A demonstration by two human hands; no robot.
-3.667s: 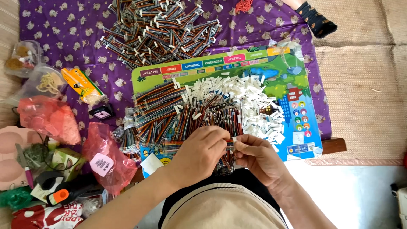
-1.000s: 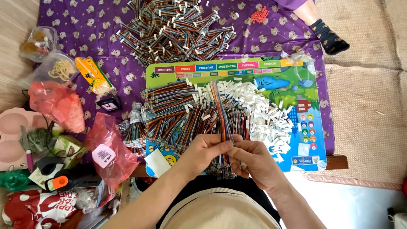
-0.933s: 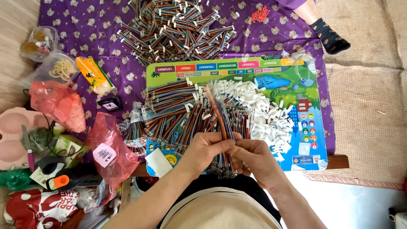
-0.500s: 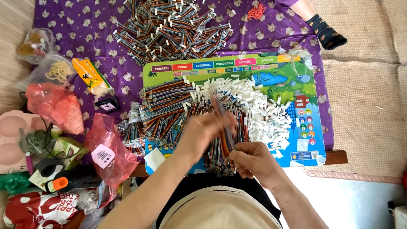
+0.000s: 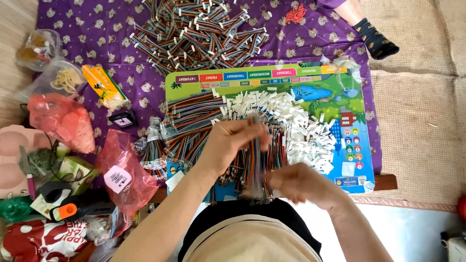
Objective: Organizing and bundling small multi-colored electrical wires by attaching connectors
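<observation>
One purple cloth (image 5: 97, 29) covers the floor, patterned with small pale figures. On it lies a bright board (image 5: 349, 97) with a green scene, tilted slightly, its near edge at the person's lap. At the cloth's far end sits a heap of striped cables (image 5: 199, 34). More cables (image 5: 187, 126) lie across the board's left half, and a drift of white plugs (image 5: 306, 126) fills its middle. Left of the board lie two red bags (image 5: 60, 121), one near the board, one farther out.

The left hand (image 5: 233, 143) is raised over the board, fingers pinched on the top of a cable strip (image 5: 256, 170) that runs down toward the lap. The right hand (image 5: 303, 182) is blurred, just beside the strip's lower end; whether it clasps the strip I cannot tell.
</observation>
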